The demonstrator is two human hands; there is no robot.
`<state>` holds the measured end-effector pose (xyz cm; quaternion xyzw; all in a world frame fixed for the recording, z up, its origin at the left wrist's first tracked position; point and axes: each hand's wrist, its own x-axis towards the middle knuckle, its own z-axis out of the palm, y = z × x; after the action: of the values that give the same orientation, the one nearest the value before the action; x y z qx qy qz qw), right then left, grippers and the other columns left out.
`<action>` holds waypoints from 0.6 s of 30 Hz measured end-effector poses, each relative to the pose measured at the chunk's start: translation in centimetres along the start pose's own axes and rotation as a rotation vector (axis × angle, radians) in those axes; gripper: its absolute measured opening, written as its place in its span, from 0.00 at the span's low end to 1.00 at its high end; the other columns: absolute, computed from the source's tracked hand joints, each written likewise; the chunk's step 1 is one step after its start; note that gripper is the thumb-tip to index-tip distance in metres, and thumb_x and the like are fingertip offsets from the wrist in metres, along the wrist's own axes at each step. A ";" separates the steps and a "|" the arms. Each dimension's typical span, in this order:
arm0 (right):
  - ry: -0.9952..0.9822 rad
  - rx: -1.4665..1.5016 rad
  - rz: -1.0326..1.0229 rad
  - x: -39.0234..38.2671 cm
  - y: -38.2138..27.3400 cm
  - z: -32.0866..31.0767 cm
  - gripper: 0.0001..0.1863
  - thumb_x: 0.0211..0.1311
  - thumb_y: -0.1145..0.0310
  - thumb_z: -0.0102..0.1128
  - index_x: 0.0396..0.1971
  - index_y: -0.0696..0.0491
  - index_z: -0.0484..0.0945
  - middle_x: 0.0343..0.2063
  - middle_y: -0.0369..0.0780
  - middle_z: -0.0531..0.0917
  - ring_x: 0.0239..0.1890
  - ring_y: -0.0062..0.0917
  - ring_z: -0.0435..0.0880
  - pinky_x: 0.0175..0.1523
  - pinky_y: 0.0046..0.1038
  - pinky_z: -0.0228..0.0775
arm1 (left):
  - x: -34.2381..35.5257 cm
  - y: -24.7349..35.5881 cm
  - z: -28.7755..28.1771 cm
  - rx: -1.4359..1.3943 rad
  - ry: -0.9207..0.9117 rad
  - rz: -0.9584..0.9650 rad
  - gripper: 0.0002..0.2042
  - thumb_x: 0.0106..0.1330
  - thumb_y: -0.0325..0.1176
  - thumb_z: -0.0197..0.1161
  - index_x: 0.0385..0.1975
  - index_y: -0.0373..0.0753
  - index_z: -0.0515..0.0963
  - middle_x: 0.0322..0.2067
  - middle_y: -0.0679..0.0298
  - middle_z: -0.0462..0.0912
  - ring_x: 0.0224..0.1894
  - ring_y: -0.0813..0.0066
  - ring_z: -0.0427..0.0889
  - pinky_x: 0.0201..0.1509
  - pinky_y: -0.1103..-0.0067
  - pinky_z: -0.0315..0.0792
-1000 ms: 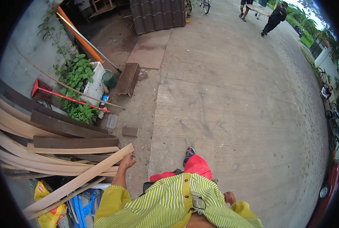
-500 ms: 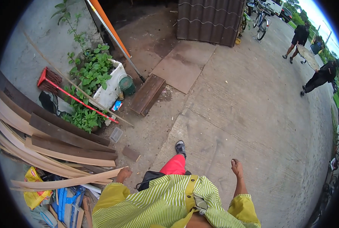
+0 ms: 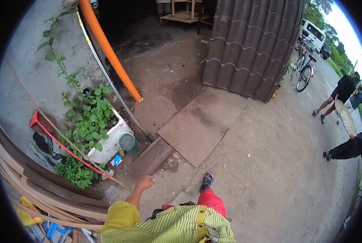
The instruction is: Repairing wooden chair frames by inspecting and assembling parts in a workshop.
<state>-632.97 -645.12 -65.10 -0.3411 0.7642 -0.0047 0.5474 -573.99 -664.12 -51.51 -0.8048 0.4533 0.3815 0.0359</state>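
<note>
Just then, from where I stood, the left hand (image 3: 147, 182) was stretched forward over the ground by the near end of a long, brown, boxy wooden piece (image 3: 152, 157). Its fingers were curled inward and I saw nothing in them, though I could not tell how tightly they were folded, nor whether the hand touched the wood. The right hand was out of my sight, so its state I could not tell.

The wooden piece lay just beside the left corner of a flat, reddish-brown sheet (image 3: 203, 121) on the ground. A round green bucket (image 3: 129, 143) stood between that piece and a white, rectangular planter (image 3: 108, 146) with leafy green plants (image 3: 89, 117) about it. Nearer the person, a small, clear plastic tub (image 3: 111, 192) sat close to the ends of long, dark brown wooden planks (image 3: 59, 186), and a long, pale wooden plank (image 3: 67, 222) lay at the pile's near edge.

Well apart, toward the road's right edge, two people in dark clothing (image 3: 344, 89) held a pale, flat board (image 3: 345, 117) between them.
</note>
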 end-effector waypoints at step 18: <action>0.223 -0.380 -0.947 30.8 -90.8 -8.6 0.13 0.49 0.65 0.42 0.31 0.57 0.71 0.28 0.49 0.73 0.33 0.38 0.72 0.37 0.29 0.64 | 28.3 1.8 -14.1 -0.242 -0.144 -0.216 0.16 0.48 0.46 0.44 0.20 0.42 0.75 0.25 0.57 0.75 0.33 0.61 0.72 0.38 0.72 0.65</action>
<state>-598.53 -734.15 -52.77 -0.7402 0.5671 -0.1491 0.3289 -558.74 -690.77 -59.34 -0.8179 0.3112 0.4839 0.0122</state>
